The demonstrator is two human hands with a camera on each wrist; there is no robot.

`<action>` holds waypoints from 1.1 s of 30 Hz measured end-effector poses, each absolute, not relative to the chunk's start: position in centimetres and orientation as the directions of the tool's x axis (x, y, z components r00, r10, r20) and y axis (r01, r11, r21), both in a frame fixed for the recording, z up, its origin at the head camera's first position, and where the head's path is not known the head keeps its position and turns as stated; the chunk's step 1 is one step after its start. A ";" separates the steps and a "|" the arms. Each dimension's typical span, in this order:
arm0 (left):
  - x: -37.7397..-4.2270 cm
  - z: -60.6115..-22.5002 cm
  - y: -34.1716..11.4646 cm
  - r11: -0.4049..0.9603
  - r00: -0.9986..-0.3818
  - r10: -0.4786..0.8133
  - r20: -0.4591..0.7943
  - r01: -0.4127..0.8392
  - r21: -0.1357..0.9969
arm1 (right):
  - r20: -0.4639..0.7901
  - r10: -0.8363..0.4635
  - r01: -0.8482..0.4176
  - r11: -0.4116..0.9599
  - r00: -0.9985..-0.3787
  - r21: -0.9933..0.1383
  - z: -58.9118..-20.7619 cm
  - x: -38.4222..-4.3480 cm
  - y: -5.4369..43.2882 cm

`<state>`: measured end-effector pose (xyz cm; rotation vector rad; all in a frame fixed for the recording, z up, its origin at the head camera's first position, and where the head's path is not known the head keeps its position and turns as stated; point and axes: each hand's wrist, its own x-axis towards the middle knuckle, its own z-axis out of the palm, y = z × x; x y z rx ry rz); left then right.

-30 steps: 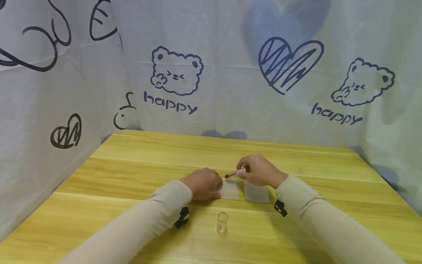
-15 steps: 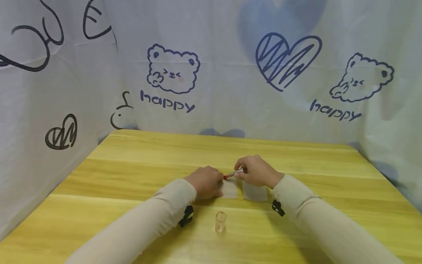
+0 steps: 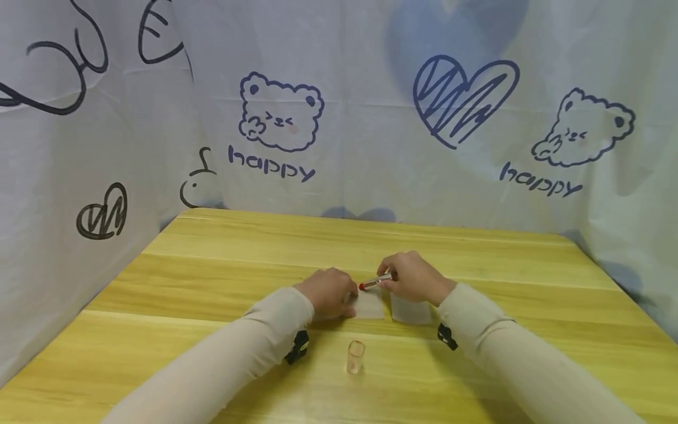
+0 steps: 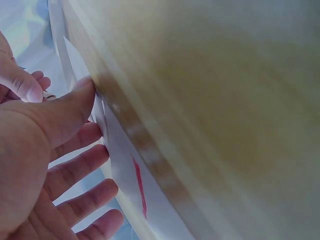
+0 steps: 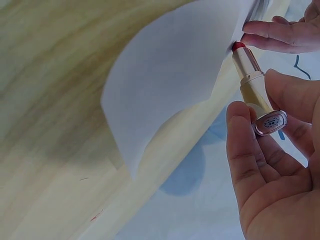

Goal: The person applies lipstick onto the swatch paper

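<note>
My right hand (image 3: 415, 277) pinches an uncapped lipstick (image 5: 252, 75) by its base between thumb and fingers. The red tip (image 3: 362, 287) points left, right at the far part of the left white paper (image 3: 371, 307), close to my other hand's fingers. The left hand (image 3: 328, 294) rests at that paper's left side. In the left wrist view its fingers (image 4: 82, 165) are spread and its thumb lies along the sheet. A red streak (image 4: 139, 187) marks the paper there. A second white paper (image 3: 411, 311) lies below the right hand; it looks curled up at its edges in the right wrist view.
A small clear cap (image 3: 355, 357) stands upright on the wooden table (image 3: 238, 365), nearer me than the papers. White cloth (image 3: 371, 147) printed with bears and hearts hangs behind and beside the table.
The lipstick tip has shifted slightly left and nearer me, over the left paper. My left wrist has edged to the right. The papers and cap stay in place.
</note>
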<state>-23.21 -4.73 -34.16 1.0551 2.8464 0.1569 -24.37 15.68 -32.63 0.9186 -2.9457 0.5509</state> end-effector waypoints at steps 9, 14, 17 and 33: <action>-23.2 -34.4 -4.6 0.767 -0.765 0.640 -0.067 0.632 0.112 | 0.103 -0.548 -0.548 0.769 -0.830 -0.328 -32.6 -23.9 15.8; -23.2 -34.2 -4.6 0.756 -0.753 0.654 -0.069 0.648 0.098 | 0.084 -0.553 -0.547 0.770 -0.829 -0.329 -32.4 -23.6 15.9; -23.2 -34.1 -4.6 0.747 -0.745 0.664 -0.065 0.658 0.095 | 0.060 -0.557 -0.543 0.772 -0.829 -0.332 -32.2 -23.3 15.9; -23.1 -34.3 -4.9 0.767 -0.767 0.640 -0.056 0.633 0.103 | -0.075 -0.607 -0.555 0.764 -0.791 -0.330 -30.6 -21.7 15.4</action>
